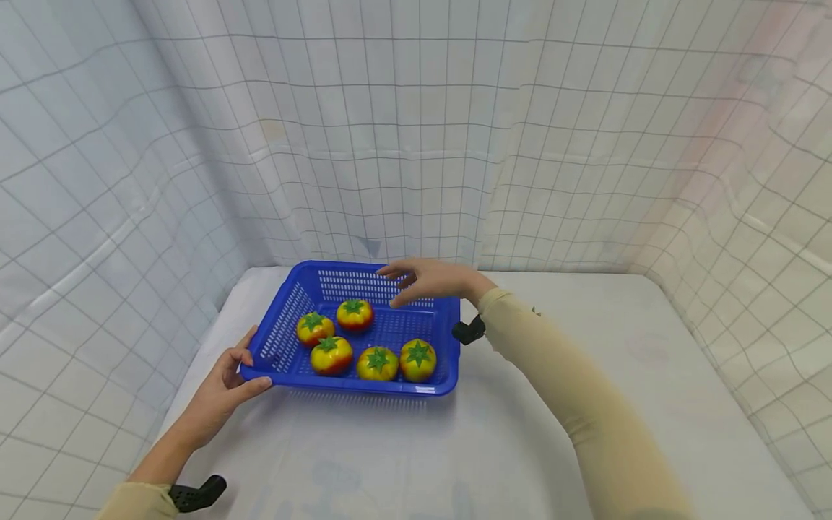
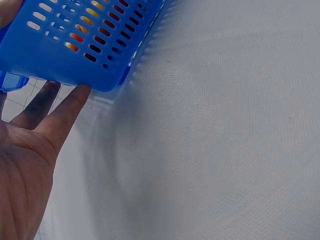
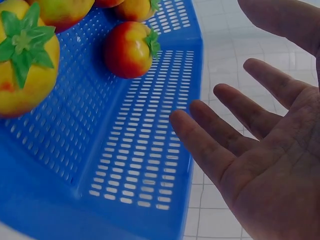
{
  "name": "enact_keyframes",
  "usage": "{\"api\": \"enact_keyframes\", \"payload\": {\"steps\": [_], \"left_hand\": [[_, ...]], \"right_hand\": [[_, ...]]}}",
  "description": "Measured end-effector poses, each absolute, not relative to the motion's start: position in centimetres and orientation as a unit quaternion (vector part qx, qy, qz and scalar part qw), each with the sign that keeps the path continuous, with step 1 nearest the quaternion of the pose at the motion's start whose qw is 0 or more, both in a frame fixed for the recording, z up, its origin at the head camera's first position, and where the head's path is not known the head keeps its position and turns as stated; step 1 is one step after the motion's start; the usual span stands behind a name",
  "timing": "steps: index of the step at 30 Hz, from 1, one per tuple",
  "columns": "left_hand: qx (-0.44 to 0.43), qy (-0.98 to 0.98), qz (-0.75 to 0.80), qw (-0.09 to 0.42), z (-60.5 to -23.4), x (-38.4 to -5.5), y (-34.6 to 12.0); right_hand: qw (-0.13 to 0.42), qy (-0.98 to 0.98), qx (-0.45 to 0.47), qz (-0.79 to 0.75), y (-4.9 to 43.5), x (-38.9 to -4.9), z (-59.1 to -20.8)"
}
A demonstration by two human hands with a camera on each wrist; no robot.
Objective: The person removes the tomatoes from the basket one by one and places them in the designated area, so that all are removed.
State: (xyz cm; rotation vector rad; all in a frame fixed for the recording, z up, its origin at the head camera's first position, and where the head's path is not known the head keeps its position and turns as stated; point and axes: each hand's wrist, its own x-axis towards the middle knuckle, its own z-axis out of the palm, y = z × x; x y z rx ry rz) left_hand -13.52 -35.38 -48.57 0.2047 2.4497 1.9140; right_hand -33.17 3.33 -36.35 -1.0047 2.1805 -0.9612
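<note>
A blue plastic basket [image 1: 364, 384] with slotted walls holds several yellow-and-red tomatoes [image 1: 331, 356] with green star-shaped tops. My left hand [image 1: 224, 375] grips the basket's near left corner, thumb at the front rim and fingers along the left side. The left wrist view shows two fingertips against the slotted blue wall. Over the back right of the basket hovers my right hand [image 1: 434, 279], its fingers spread and holding nothing. In the right wrist view, those fingers stand by the basket's far rim, apart from the nearest tomato [image 3: 129, 50].
The basket is on a table with a white cover [image 1: 552, 433]. White sheets with a dark grid [image 1: 442, 144] hang at the back and on both sides. Black wrist mounts [image 1: 469, 331] are strapped at both sleeves.
</note>
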Motion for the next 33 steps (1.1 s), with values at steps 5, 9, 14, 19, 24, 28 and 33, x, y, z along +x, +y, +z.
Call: {"api": "enact_keyframes", "payload": {"steps": [5, 9, 14, 19, 24, 28, 33], "left_hand": [[0.064, 0.793, 0.606, 0.008, -48.7, -13.4, -35.4], [0.059, 0.796, 0.603, 0.007, -48.7, -13.2, -35.4], [0.061, 0.794, 0.605, 0.005, -48.6, -13.3, -35.4], [0.064, 0.792, 0.607, 0.002, -48.7, -13.5, -35.3], [0.066, 0.792, 0.607, 0.001, -48.8, -13.4, -35.3], [0.065, 0.793, 0.605, 0.002, -48.7, -13.5, -35.3], [0.055, 0.796, 0.603, 0.008, -48.8, -13.2, -35.3]], "right_hand": [[0.282, 0.812, -0.362, -0.361, 1.7, -33.4, -36.8], [0.280, 0.815, -0.356, -0.362, 0.5, -33.7, -37.4], [0.276, 0.822, -0.344, -0.361, -0.7, -33.8, -38.1], [0.295, 0.816, -0.318, -0.382, -1.6, -34.0, -38.9], [0.312, 0.818, -0.297, -0.382, -2.4, -34.3, -39.8], [0.317, 0.822, -0.282, -0.380, -2.9, -34.5, -40.1], [0.329, 0.821, -0.252, -0.393, -3.5, -34.4, -41.0]]}}
